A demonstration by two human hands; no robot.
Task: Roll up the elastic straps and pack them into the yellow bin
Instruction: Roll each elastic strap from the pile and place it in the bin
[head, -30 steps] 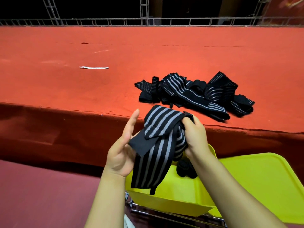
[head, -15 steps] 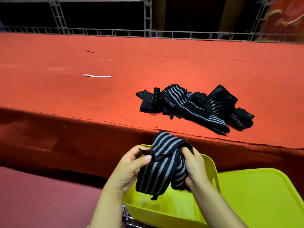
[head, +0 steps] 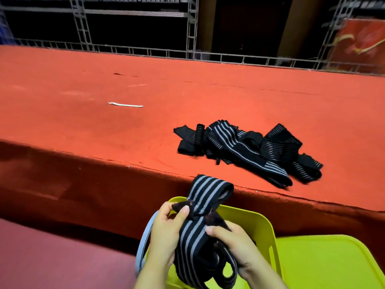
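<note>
Gripping the striped strap (head: 198, 232) upright over the yellow bin (head: 262, 226), both hands hold it.

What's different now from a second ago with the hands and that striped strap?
The left hand, open-fingered a second ago, now pinches the striped strap near its top. The right hand has slid lower on it, and both have sunk over the yellow bin. The strap now bunches into loops rather than hanging flat. The strap pile and white strip on the red platform look unmoved.
</note>
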